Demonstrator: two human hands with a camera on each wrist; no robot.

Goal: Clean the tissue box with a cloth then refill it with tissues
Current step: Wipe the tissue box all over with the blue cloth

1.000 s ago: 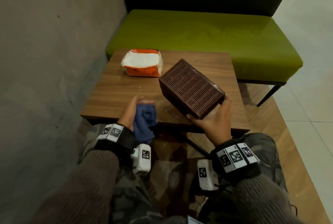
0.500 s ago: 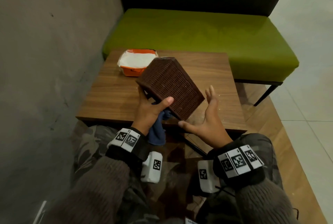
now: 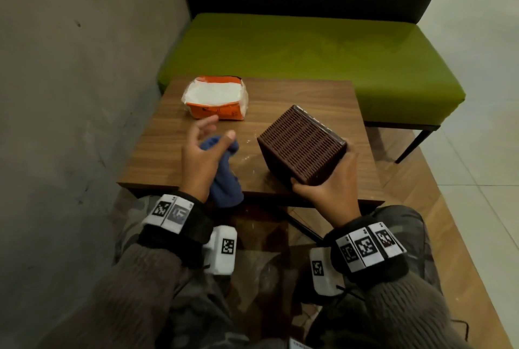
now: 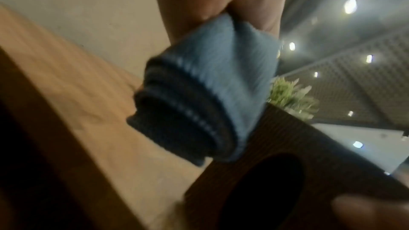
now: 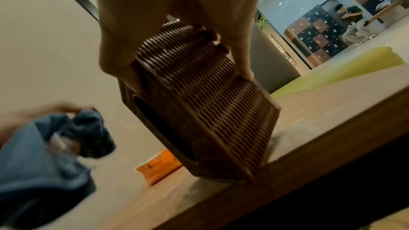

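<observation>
Over the counter's (image 3: pixel 168 152) near edge my right hand (image 3: pixel 334 188) grips the tilted tissue box (image 3: pixel 302 142), my left hand (image 3: pixel 200 156) clutching the cloth (image 3: pixel 224 180) — best wiped along its ribs, opening included.

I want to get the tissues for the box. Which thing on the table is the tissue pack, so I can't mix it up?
Find the small wooden table in front of the green bench. At its far left corner, near the grey wall, lies the tissue pack. It is the only orange thing there, soft plastic with white tissues showing on top, unlike the dark brown ribbed tissue box and the blue cloth.
</observation>
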